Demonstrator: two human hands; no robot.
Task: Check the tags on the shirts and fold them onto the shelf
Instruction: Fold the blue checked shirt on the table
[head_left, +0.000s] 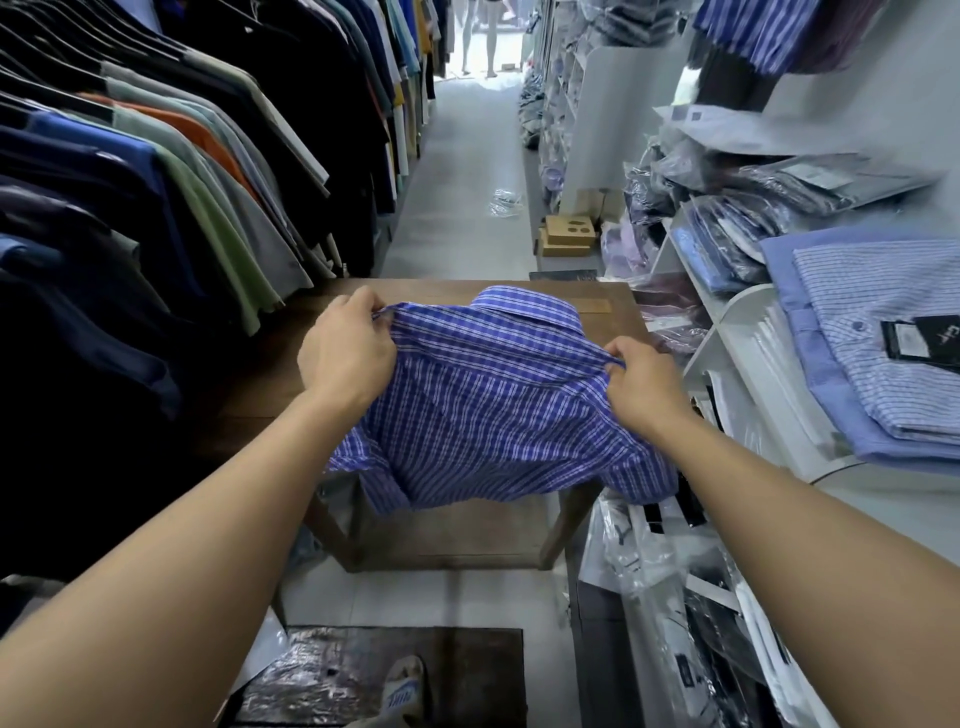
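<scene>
A blue checked shirt (493, 405) lies back-up over a small wooden table (291, 332), its collar at the far side and its hem hanging off the near edge. My left hand (345, 351) pinches the shirt's left shoulder seam. At the right shoulder seam, my right hand (641, 384) pinches the fabric. Both hands stretch the cloth between them. No tag shows on this shirt. On the white shelf (748, 332) to the right lies a stack of folded blue striped shirts (872, 332) with a black tag (919, 338) on top.
A rack of hanging shirts (156, 182) fills the left side. Bagged shirts (737, 208) crowd the right shelves, and more plastic bags (654, 561) lie low on the right. Cardboard boxes (569, 236) sit past the table. A narrow tiled aisle (462, 156) runs ahead. A sandalled foot (402, 691) stands on a dark mat.
</scene>
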